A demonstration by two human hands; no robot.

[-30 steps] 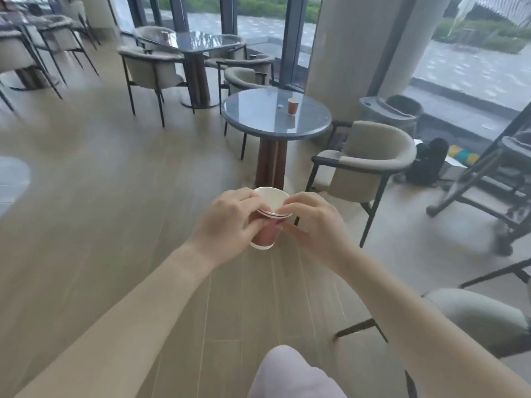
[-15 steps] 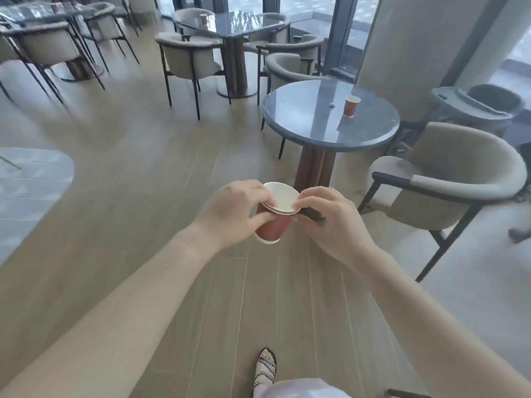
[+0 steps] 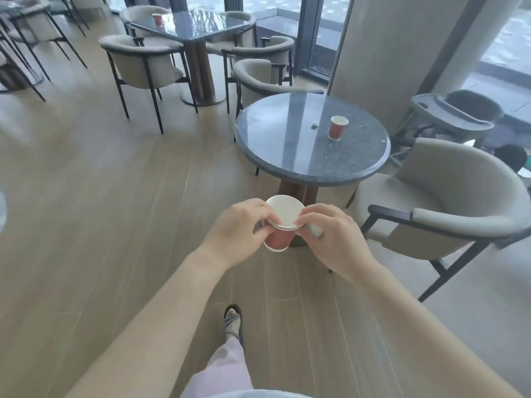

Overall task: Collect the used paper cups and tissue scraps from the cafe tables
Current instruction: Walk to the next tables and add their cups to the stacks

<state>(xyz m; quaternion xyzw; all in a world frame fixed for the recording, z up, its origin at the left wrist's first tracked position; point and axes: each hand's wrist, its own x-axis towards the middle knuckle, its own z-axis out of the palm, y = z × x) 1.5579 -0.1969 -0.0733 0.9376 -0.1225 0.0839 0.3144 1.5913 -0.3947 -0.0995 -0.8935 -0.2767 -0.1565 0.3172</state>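
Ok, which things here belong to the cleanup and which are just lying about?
Job: stacked cups in left hand and right hand; near cup on round table; scrap beside it; far cup on rear table.
Lying about: armchair, high chair.

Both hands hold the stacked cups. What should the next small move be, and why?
Probably step up to the round table and free the right hand for the red cup standing there. Both hands grip the stacked cups; the left hand alone could likely hold them. A small scrap lies beside that cup.
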